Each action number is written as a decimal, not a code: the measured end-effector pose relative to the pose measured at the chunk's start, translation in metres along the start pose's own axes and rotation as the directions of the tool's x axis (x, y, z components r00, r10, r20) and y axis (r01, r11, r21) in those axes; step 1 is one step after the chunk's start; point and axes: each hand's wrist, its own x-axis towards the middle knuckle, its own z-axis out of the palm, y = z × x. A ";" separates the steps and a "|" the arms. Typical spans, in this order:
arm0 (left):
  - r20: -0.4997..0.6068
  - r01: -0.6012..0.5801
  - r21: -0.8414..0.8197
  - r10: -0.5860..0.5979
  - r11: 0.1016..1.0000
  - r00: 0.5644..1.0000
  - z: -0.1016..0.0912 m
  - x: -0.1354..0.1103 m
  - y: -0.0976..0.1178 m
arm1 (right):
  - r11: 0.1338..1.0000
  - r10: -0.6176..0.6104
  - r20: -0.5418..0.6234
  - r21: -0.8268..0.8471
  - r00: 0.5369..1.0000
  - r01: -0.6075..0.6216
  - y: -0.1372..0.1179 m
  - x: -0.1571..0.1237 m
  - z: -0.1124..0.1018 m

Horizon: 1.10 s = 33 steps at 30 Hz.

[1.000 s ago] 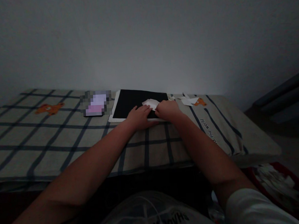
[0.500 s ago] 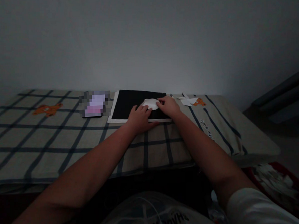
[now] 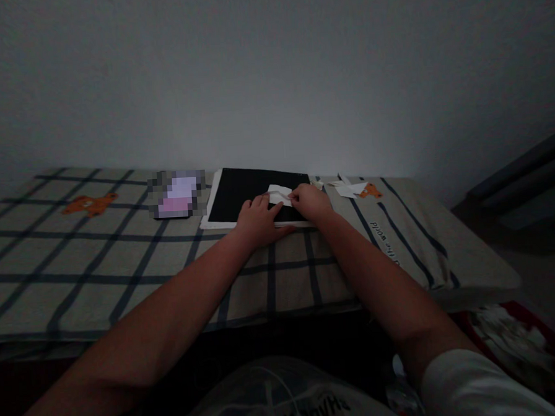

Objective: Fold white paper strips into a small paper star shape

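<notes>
A small piece of folded white paper (image 3: 279,194) lies on a black board with a white edge (image 3: 239,191) at the far side of the checked cloth. My left hand (image 3: 258,218) rests flat on the board, fingers stretched onto the paper's left part. My right hand (image 3: 310,201) is closed in a pinch on the paper's right edge. Both forearms reach forward from the bottom of the view.
A blurred phone-like object (image 3: 178,193) lies left of the board. White paper pieces (image 3: 351,187) lie to the right of it. The checked cloth (image 3: 122,259) covers a low surface against a wall. A red bin with white scraps (image 3: 512,338) stands at lower right.
The paper looks flatter and smaller than before. My right hand shifted slightly left and now pinches the paper's edge; my left hand's fingers slid further onto it.
</notes>
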 end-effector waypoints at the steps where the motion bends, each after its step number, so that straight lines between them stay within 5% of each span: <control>1: -0.003 -0.002 -0.002 0.002 1.000 1.000 0.000 0.000 0.000 | 1.000 -0.002 0.008 -0.012 1.000 0.002 0.000 0.000 0.000; 20: -0.009 -0.023 -0.006 0.023 1.000 1.000 0.000 0.002 -0.006 | 0.972 -0.165 0.072 -0.158 0.984 0.175 -0.001 -0.010 -0.009; 33: -0.216 -0.031 -0.075 0.014 0.997 0.976 -0.026 0.007 -0.018 | 0.950 -0.276 0.052 -0.136 0.960 0.281 0.002 -0.009 -0.010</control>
